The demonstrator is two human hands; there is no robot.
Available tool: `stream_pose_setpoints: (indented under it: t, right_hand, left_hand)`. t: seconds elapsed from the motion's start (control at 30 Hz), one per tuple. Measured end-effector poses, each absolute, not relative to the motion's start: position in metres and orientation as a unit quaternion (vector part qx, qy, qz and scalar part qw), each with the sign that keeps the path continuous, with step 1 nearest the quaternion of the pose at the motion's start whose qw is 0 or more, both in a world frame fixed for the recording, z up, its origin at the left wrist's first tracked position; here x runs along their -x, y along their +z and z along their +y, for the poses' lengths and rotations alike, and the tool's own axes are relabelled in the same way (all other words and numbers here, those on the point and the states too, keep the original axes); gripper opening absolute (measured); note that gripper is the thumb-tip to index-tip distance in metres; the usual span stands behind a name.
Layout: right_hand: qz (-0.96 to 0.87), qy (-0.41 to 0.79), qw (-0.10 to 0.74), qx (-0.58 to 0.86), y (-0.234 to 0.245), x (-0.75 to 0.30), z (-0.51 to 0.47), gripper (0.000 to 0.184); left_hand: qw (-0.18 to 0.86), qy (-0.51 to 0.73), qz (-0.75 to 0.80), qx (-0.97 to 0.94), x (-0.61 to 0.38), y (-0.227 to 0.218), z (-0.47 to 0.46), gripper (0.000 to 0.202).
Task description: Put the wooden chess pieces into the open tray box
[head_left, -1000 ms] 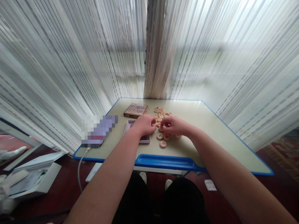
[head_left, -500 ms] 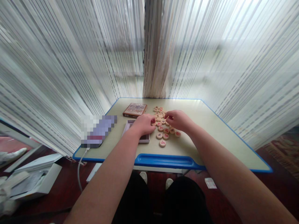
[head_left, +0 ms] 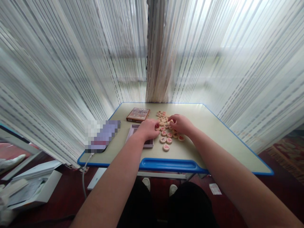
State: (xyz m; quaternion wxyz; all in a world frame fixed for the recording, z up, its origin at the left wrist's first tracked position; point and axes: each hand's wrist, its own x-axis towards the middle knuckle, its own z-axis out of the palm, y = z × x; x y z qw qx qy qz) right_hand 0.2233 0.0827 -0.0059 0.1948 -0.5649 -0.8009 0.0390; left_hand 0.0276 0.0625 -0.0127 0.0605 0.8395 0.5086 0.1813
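Blue trim (head_left: 95,164) edges the table (head_left: 213,136). On it I see round wooden pieces (head_left: 169,140) — flat, pale, with red or dark signs too small to read — bunched in the middle. The left hand (head_left: 149,129) curls narrow by the open box (head_left: 148,146); the right hand (head_left: 180,123) bends over the pieces. I can't tell if either holds one. Farther back, a brown box (head_left: 138,114) has blurry dark writing.

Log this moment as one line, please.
Left hand: at round pieces, partly hiding tray | right hand: at round pieces | grips: unclear | printed box: beyond tray
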Motion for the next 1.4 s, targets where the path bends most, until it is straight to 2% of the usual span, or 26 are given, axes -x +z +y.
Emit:
stream_pose_setpoints:
  t: [0.33, 0.8, 1.03, 1.4]
  right_hand:
    - [-0.781, -0.008, 0.179, 0.598, -0.003, -0.230, 0.088, 0.026]
    - [-0.769, 0.002, 0.157, 0.620, -0.002, -0.230, 0.088, 0.029]
    - [-0.771, -0.002, 0.166, 0.615, -0.001, -0.229, 0.086, 0.030]
    - [-0.767, 0.000, 0.175, 0.618, 0.000, -0.229, 0.085, 0.029]
  left_hand:
    - [0.060, 0.189, 0.505, -0.840, -0.027, -0.015, 0.063, 0.020]
    - [0.083, 0.189, 0.506, -0.838, -0.027, -0.012, 0.062, 0.019]
    - [0.098, 0.165, 0.509, -0.839, -0.028, -0.007, 0.064, 0.024]
    - [0.029, 0.146, 0.541, -0.828, -0.030, -0.005, 0.063, 0.040]
